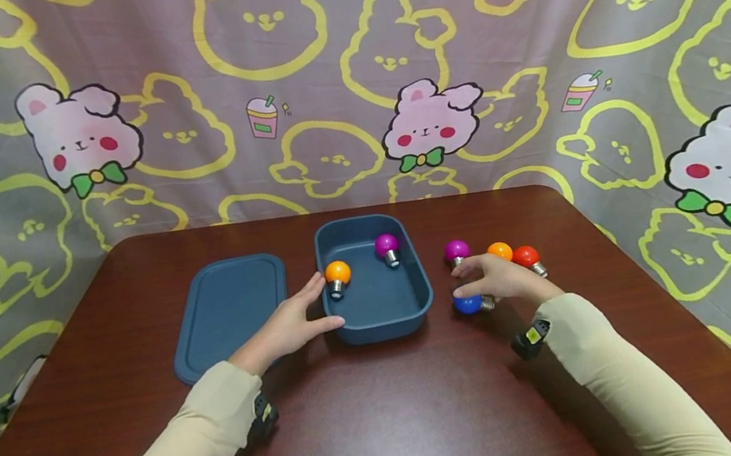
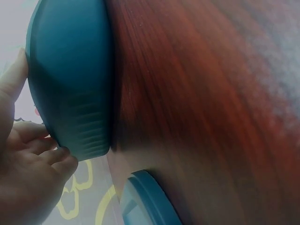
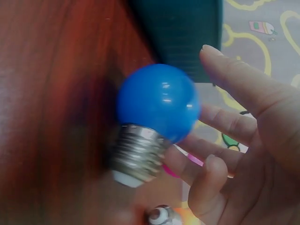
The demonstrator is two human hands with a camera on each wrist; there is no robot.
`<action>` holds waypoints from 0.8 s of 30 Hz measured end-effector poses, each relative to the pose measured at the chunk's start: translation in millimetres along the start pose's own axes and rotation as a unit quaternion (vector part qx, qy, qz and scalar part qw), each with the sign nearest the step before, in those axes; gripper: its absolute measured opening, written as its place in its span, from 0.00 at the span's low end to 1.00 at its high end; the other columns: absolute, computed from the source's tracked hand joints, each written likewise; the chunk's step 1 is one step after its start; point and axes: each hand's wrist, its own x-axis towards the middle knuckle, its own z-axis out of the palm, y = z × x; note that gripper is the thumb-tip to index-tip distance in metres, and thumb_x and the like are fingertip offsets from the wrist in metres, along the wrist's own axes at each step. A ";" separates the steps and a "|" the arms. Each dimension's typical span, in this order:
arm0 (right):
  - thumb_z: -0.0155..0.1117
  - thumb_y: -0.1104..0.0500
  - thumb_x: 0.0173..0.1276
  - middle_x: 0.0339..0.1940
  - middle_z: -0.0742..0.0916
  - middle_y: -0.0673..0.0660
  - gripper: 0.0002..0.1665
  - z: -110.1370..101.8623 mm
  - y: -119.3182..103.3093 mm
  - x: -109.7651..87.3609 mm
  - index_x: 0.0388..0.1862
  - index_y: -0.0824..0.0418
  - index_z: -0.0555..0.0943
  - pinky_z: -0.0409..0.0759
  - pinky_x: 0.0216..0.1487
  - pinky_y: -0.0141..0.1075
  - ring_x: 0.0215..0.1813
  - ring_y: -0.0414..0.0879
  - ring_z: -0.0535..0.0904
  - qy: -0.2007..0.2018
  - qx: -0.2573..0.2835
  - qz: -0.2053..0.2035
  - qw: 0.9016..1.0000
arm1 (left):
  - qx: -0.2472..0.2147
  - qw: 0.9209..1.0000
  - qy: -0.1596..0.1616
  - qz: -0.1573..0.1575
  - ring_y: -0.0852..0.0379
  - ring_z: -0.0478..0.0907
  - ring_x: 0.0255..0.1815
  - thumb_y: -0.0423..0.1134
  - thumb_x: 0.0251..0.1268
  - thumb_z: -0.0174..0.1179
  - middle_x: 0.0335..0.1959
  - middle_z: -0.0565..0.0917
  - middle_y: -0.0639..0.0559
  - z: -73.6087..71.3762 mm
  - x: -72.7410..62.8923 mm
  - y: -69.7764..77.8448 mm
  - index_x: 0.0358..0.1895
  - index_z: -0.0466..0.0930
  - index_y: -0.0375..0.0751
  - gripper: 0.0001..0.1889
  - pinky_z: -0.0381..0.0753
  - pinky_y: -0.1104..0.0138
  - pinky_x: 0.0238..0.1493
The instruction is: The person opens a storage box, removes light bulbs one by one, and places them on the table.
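My left hand (image 1: pixel 289 325) is at the left side of a dark blue-grey open box (image 1: pixel 383 331). Its thumb and fingers are spread along the rim, and in the left wrist view the fingertips meet the wall. Inside the box lie an orange bulb (image 1: pixel 338 273) and a purple bulb (image 1: pixel 386 246). To the right of the box, my right hand (image 1: pixel 500 278) is close over a blue bulb (image 3: pixel 157 101) with a silver screw base. The fingers extend behind the bulb in the right wrist view, while the thumb stands apart from it.
Behind the right hand lie another purple bulb (image 1: pixel 456 250), an orange bulb (image 1: pixel 499 251) and a red bulb (image 1: pixel 526 257). A flat lid (image 1: pixel 230 307) of the box's colour rests left of the box on the brown table (image 1: pixel 384 426). A patterned curtain (image 1: pixel 330 105) hangs behind.
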 end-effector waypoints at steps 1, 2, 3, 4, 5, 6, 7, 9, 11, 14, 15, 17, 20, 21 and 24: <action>0.67 0.48 0.59 0.55 0.76 0.65 0.35 -1.6 -1.6 0.0 0.59 0.66 0.72 0.78 0.34 0.41 0.46 0.55 0.73 0.001 0.003 0.005 1.000 | 0.000 1.000 0.000 0.000 0.44 0.48 0.70 0.53 0.59 0.60 0.73 0.44 0.47 0.1 0.2 0.0 0.73 0.46 0.40 0.44 0.53 0.46 0.63; 0.67 0.48 0.59 0.56 0.76 0.65 0.35 -3.5 -3.1 0.2 0.60 0.67 0.71 0.78 0.35 0.42 0.47 0.54 0.73 0.003 0.004 0.003 1.000 | -0.001 1.000 0.000 0.000 0.44 0.47 0.70 0.53 0.59 0.60 0.73 0.44 0.47 0.2 0.3 0.0 0.73 0.46 0.40 0.45 0.53 0.46 0.63; 0.67 0.48 0.58 0.56 0.75 0.66 0.36 -5.5 -5.0 0.8 0.60 0.67 0.71 0.78 0.34 0.43 0.46 0.55 0.73 0.006 0.004 -0.001 1.000 | 0.000 1.000 0.001 0.000 0.44 0.48 0.70 0.53 0.59 0.61 0.73 0.44 0.47 0.2 0.3 0.1 0.72 0.46 0.40 0.44 0.53 0.46 0.63; 0.67 0.48 0.58 0.56 0.76 0.67 0.36 -7.7 -7.0 1.6 0.59 0.67 0.71 0.79 0.34 0.45 0.44 0.56 0.74 0.010 0.002 -0.004 1.000 | 0.000 1.000 0.002 -0.001 0.44 0.48 0.70 0.53 0.59 0.61 0.73 0.44 0.47 0.1 0.3 0.1 0.72 0.46 0.40 0.44 0.53 0.46 0.63; 0.68 0.48 0.58 0.55 0.76 0.66 0.36 -9.8 -9.4 2.3 0.59 0.67 0.71 0.79 0.34 0.46 0.44 0.56 0.75 0.015 0.002 -0.006 1.000 | 0.001 1.000 0.002 0.000 0.44 0.48 0.70 0.53 0.59 0.61 0.73 0.44 0.47 0.1 0.2 0.2 0.72 0.46 0.40 0.44 0.53 0.46 0.63; 0.68 0.48 0.57 0.54 0.76 0.67 0.36 -12.2 -11.5 3.2 0.59 0.67 0.71 0.79 0.35 0.47 0.43 0.55 0.75 0.018 -0.001 -0.013 1.000 | 0.001 1.000 0.002 0.000 0.44 0.48 0.70 0.53 0.59 0.61 0.73 0.44 0.47 0.0 -0.1 0.3 0.72 0.46 0.40 0.45 0.53 0.46 0.63; 0.68 0.48 0.58 0.54 0.76 0.67 0.36 -14.7 -14.7 3.6 0.59 0.67 0.71 0.79 0.34 0.48 0.41 0.56 0.76 0.021 -0.006 -0.021 1.000 | 0.001 1.000 0.002 0.001 0.43 0.48 0.70 0.53 0.59 0.61 0.73 0.44 0.47 0.0 -0.4 0.3 0.72 0.46 0.40 0.45 0.53 0.46 0.63; 0.68 0.49 0.57 0.53 0.77 0.67 0.35 -19.1 -21.7 4.8 0.58 0.67 0.72 0.79 0.35 0.50 0.40 0.56 0.77 0.029 -0.011 -0.033 0.999 | 0.001 1.000 0.002 0.002 0.43 0.48 0.70 0.53 0.59 0.61 0.73 0.44 0.46 0.0 -0.6 0.3 0.72 0.46 0.39 0.45 0.53 0.46 0.63; 0.68 0.50 0.58 0.53 0.78 0.66 0.33 -22.8 -29.7 5.8 0.58 0.65 0.72 0.79 0.36 0.49 0.40 0.55 0.77 0.037 -0.015 -0.038 0.998 | 0.001 1.000 0.002 0.004 0.43 0.47 0.70 0.53 0.59 0.60 0.73 0.44 0.46 0.1 -0.5 0.0 0.72 0.46 0.39 0.45 0.53 0.46 0.63; 0.67 0.50 0.59 0.53 0.78 0.65 0.32 -26.4 -41.8 9.2 0.58 0.64 0.72 0.79 0.38 0.47 0.42 0.55 0.78 0.045 -0.013 -0.045 0.998 | 0.001 1.000 0.003 0.005 0.44 0.47 0.70 0.52 0.59 0.61 0.73 0.44 0.46 0.3 0.0 -0.6 0.72 0.46 0.39 0.44 0.53 0.47 0.63; 0.67 0.49 0.59 0.53 0.78 0.65 0.31 -27.0 -45.8 10.8 0.58 0.63 0.73 0.79 0.39 0.46 0.44 0.55 0.78 0.047 -0.012 -0.047 0.998 | 0.001 1.000 0.003 0.005 0.44 0.47 0.70 0.52 0.59 0.61 0.73 0.44 0.46 0.4 0.0 -0.7 0.72 0.46 0.39 0.44 0.53 0.47 0.63; 0.66 0.49 0.59 0.53 0.78 0.64 0.30 -27.4 -54.0 14.7 0.57 0.62 0.73 0.79 0.41 0.45 0.46 0.54 0.77 0.050 -0.014 -0.053 0.997 | 0.002 1.000 0.004 0.006 0.44 0.47 0.70 0.52 0.59 0.61 0.73 0.44 0.46 0.5 0.0 -0.7 0.72 0.46 0.39 0.44 0.53 0.47 0.63; 0.66 0.49 0.60 0.54 0.78 0.63 0.29 -26.0 -66.3 22.0 0.58 0.60 0.73 0.77 0.45 0.45 0.48 0.53 0.76 0.053 -0.017 -0.063 0.996 | 0.002 1.000 0.005 0.006 0.44 0.47 0.70 0.52 0.59 0.61 0.73 0.44 0.46 0.7 0.1 -0.5 0.72 0.46 0.39 0.44 0.53 0.47 0.63; 0.66 0.49 0.60 0.54 0.78 0.63 0.29 -25.1 -70.2 24.9 0.58 0.60 0.72 0.77 0.45 0.45 0.49 0.53 0.76 0.052 -0.013 -0.066 0.996 | 0.002 1.000 0.005 0.006 0.44 0.47 0.70 0.52 0.59 0.61 0.73 0.44 0.46 0.7 0.1 -0.3 0.72 0.46 0.39 0.44 0.53 0.47 0.63; 0.66 0.50 0.60 0.54 0.78 0.63 0.30 -21.6 -81.7 34.6 0.59 0.60 0.71 0.78 0.45 0.45 0.48 0.53 0.77 0.043 0.004 -0.068 0.997 | -0.002 1.000 0.004 0.005 0.44 0.47 0.70 0.52 0.59 0.61 0.73 0.44 0.47 0.8 0.0 0.1 0.72 0.46 0.39 0.44 0.53 0.47 0.63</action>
